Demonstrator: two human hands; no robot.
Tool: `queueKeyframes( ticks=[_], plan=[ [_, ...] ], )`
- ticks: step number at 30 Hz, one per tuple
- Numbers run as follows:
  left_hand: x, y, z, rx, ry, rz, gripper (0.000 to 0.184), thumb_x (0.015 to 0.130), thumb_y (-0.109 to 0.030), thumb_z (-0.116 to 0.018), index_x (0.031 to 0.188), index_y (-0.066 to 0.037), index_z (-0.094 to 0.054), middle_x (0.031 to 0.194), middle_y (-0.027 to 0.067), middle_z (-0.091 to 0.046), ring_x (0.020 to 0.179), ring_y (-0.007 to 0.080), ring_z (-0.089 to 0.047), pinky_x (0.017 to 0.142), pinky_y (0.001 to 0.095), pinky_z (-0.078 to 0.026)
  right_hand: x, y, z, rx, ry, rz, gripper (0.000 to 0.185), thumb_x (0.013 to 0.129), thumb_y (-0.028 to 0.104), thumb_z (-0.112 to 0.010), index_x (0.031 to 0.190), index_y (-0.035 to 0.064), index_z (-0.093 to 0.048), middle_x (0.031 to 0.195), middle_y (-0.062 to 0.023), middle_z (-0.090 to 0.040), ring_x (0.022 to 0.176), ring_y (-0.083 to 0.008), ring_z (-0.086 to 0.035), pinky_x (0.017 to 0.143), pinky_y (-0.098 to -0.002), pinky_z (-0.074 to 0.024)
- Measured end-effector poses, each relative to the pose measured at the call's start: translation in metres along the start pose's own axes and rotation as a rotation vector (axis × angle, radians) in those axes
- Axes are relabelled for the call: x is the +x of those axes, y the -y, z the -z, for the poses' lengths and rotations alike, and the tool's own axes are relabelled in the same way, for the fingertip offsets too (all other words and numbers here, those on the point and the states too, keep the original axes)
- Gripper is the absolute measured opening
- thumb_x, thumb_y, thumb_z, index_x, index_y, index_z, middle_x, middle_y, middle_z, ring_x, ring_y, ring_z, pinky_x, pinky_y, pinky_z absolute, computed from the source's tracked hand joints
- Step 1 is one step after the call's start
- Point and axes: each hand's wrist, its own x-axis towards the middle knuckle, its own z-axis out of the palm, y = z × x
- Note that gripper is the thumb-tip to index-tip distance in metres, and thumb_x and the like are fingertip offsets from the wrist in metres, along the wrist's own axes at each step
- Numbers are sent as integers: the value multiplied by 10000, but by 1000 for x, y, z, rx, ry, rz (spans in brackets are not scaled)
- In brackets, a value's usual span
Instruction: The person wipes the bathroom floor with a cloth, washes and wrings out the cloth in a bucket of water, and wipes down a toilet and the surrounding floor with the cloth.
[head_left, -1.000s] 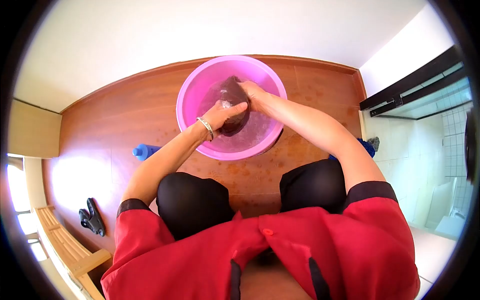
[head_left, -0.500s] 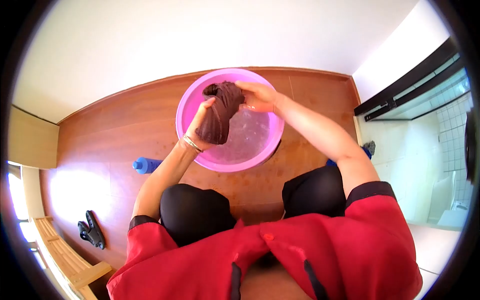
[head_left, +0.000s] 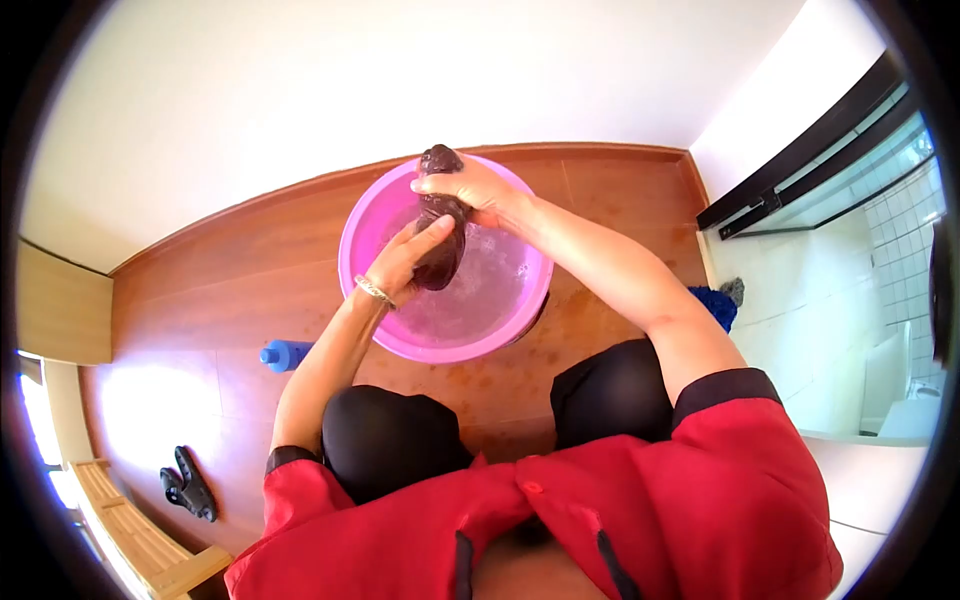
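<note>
The right hand (head_left: pixel 476 190) clasps the upper part of a bunched dark-brown cloth (head_left: pixel 444 264), and I see the left hand (head_left: pixel 398 262) gripping its lower part, both over a pink basin (head_left: pixel 440 348) holding water (head_left: pixel 492 275).

Arms (head_left: pixel 610 268) outstretched, right hand (head_left: pixel 468 189) curled farther forward than the curled left hand (head_left: pixel 400 260)

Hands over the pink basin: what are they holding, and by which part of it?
A dark brown cloth: the right hand holds it near its far end, the left hand at its nearer part.
</note>
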Motion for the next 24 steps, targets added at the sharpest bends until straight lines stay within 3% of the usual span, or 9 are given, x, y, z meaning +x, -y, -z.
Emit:
queueKeyframes(
  ticks=[1, 5, 9, 10, 13, 14, 17, 21, 24],
  plan=[
    [1, 4, 1, 4, -2, 16, 425, 814, -333, -584, 1121, -58, -481, 968, 59, -565, 847, 131, -549, 734, 306, -454, 0, -3, 0, 15, -7, -4, 298, 657, 87, -691, 917, 54, -547, 794, -45, -558, 724, -142, -535, 636, -288, -460],
    [7, 7, -7, 949, -32, -194, 419, 837, -236, -534, 1153, 23, -441, 1043, 126, -551, 977, 185, -509, 849, 305, -393, -1, -7, -13, -930, 34, 371, 321, 593, 96, -646, 889, -13, -586, 850, -167, -621, 773, -265, -601, 700, -345, -468],
    [-8, 11, -7, 1158, -68, -200, 444, 808, -202, -552, 1141, 69, -440, 1062, 207, -542, 985, 274, -522, 862, 341, -387, -9, -24, -28, -1140, 51, 615, 466, 553, 309, -755, 858, 2, -584, 787, -180, -590, 785, -306, -575, 686, -393, -463],
    [-9, 17, -5, 1221, -122, -435, 320, 781, -218, -580, 940, 60, -574, 931, 243, -583, 863, 355, -566, 745, 376, -437, -7, -32, -27, -1116, -16, 600, 512, 527, 355, -768, 846, -1, -582, 789, -184, -587, 778, -292, -572, 679, -381, -463],
    [-10, 14, 0, 1472, -200, -140, 491, 750, -292, -603, 1068, 64, -490, 927, 271, -571, 886, 373, -563, 761, 377, -442, -19, -21, -28, -706, 82, 185, 596, 484, 429, -784, 815, -18, -570, 782, -168, -586, 757, -241, -564, 651, -342, -458],
    [-7, 15, 17, 1344, -155, -207, 506, 766, -282, -586, 1119, 52, -446, 969, 248, -567, 922, 348, -557, 781, 365, -436, -22, -19, -29, -622, 17, 150, 555, 519, 402, -775, 804, -24, -562, 771, -169, -584, 744, -212, -561, 626, -326, -451],
    [-13, 1, 20, 532, -76, -348, 574, 843, -288, -528, 1272, 11, -293, 1176, 142, -465, 1071, 229, -475, 899, 340, -379, -18, -5, -39, -704, -197, 664, 376, 599, 310, -737, 753, 20, -554, 786, -142, -545, 775, -237, -534, 655, -333, -439],
    [-4, 25, 56, -519, 340, -369, 511, 870, -334, -480, 1288, -84, -326, 1292, 86, -382, 1201, 247, -349, 1012, 386, -269, -35, 34, -61, -681, -25, 997, 336, 578, 290, -745, 739, 62, -558, 861, -123, -503, 847, -271, -494, 710, -349, -435],
    [-4, 14, 22, -705, 407, -373, 443, 870, -317, -489, 1227, -68, -407, 1264, 85, -413, 1190, 238, -357, 1027, 374, -239, -34, 25, -62, -777, 58, 1208, 360, 593, 310, -730, 778, 61, -549, 871, -120, -495, 856, -260, -485, 740, -329, -426]
  ],
)
